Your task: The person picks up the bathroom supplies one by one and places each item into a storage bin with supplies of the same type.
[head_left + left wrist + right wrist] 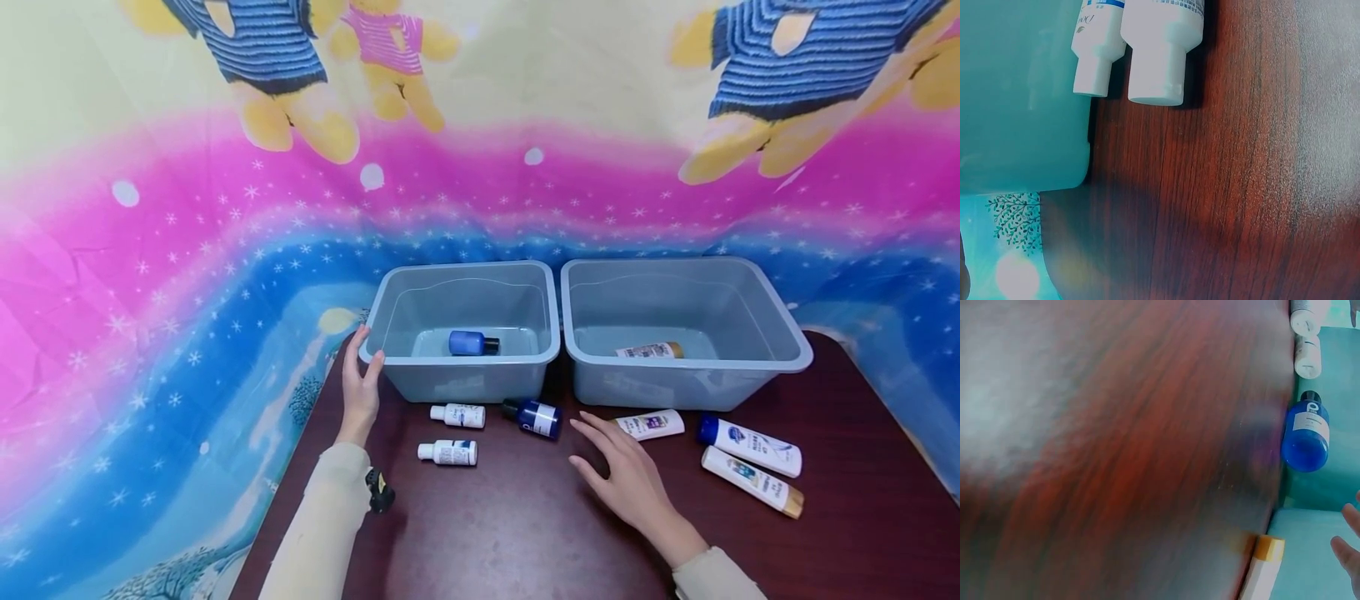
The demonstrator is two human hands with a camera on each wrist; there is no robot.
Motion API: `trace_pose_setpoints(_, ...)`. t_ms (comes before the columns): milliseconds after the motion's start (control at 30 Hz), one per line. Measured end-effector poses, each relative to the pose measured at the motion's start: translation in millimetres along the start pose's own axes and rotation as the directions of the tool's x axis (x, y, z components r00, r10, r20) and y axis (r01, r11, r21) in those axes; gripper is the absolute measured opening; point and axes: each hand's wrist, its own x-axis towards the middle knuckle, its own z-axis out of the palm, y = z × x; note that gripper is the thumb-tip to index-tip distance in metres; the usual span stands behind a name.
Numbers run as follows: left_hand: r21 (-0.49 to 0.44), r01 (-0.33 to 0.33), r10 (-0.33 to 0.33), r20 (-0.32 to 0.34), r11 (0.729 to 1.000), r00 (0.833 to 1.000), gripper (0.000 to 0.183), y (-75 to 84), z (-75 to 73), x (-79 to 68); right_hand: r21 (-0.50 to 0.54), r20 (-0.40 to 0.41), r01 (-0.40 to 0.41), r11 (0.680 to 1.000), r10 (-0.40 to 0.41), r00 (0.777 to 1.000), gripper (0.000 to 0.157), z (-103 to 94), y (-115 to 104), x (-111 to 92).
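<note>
My left hand point(360, 392) is at the near left corner of the left plastic bin point(461, 379), its fingers along the side and its thumb at the front rim. My right hand point(626, 475) hovers over the table, fingers spread, holding nothing. Nearest to it are a blue bottle with a black cap point(538, 418) and a white bottle point(652, 424), whose left end the hand hides. Two small white bottles, an upper one point(459, 416) and a lower one point(450, 452), lie in front of the left bin. Inside that bin lies a blue bottle point(467, 342).
The right plastic bin point(675, 387) stands beside the left one and contains a white bottle with a gold cap point(647, 351). At right on the dark wooden table point(517, 533) lie a blue-capped white bottle point(757, 446) and a gold-capped one point(750, 481). A patterned cloth point(480, 183) hangs behind.
</note>
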Motion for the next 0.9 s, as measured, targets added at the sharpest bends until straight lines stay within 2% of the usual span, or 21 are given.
trace_pose_setpoints(133,-0.035,-0.001,0.002,0.007,0.999,1.000,0.052,16.5,-0.4,-3.4,0.026,0.010,-0.012,1.000,0.012,1.000,0.054,2.9,-2.5,6.0)
trace_pose_setpoints(267,-0.029,-0.011,0.011,0.010,1.000,1.000,0.051,32.2,-0.1,-8.3,0.032,0.023,-0.020,0.999,0.019,1.000,0.053,7.1,-3.4,11.6)
trace_pose_setpoints(633,-0.060,-0.032,0.032,-0.006,0.998,0.999,0.050,32.2,1.9,-10.1,0.068,0.033,-0.024,0.997,0.021,0.999,0.053,17.3,-6.2,27.5)
trace_pose_setpoints(900,-0.077,-0.052,0.051,-0.019,0.996,0.999,0.049,31.8,2.0,-10.0,0.063,0.074,-0.042,0.997,0.037,0.997,0.051,25.9,-7.7,40.0)
